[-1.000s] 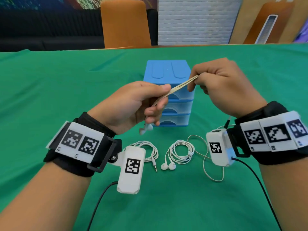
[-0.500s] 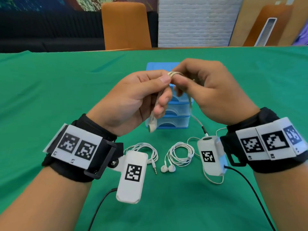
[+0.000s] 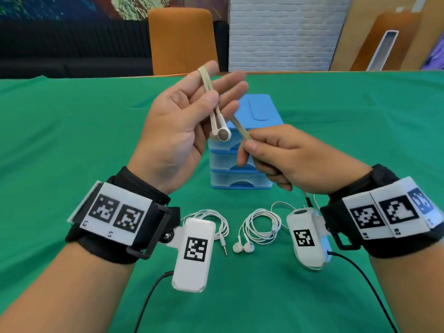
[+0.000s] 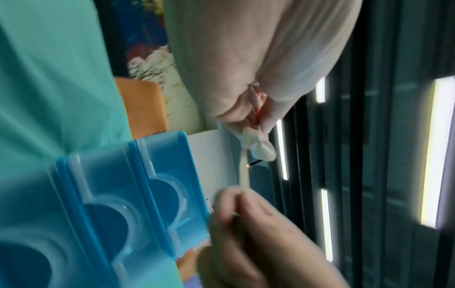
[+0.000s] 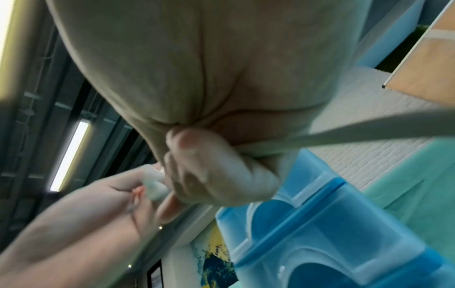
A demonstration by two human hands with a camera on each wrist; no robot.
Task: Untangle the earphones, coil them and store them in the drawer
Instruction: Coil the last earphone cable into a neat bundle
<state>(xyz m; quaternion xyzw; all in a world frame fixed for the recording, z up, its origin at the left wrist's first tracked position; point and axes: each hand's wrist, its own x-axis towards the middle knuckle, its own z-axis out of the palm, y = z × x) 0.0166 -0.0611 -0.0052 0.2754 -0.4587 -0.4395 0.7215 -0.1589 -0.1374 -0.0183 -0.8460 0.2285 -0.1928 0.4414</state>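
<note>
1. White plastic and thin cord: I count three sets of earphones. One set [image 3: 219, 127] is in my hands; a coiled set [image 3: 260, 227] lies on the table just below my right wrist, and a second coiled set [image 3: 216, 221] lies just below my left wrist, partly hidden by the wrist camera.
2. My left hand [image 3: 177, 131] is raised palm toward me, fingers loosely spread, its thumb pressing the cord against the fingers. The cord loops over my index fingertip, and two earbuds hang against my palm.
3. My right hand [image 3: 295, 159], just beside and lower than my left, has its fingers curled, pinching the same cord, which runs taut between the hands.
4. One blue drawer unit [image 3: 242, 145] with three closed drawers stands on the green tablecloth [image 3: 72, 131] just beyond my hands.
5. Half a second ago my hands met at the fingertips with my left palm turned down; now the left has turned palm up and the hands have drawn apart.
</note>
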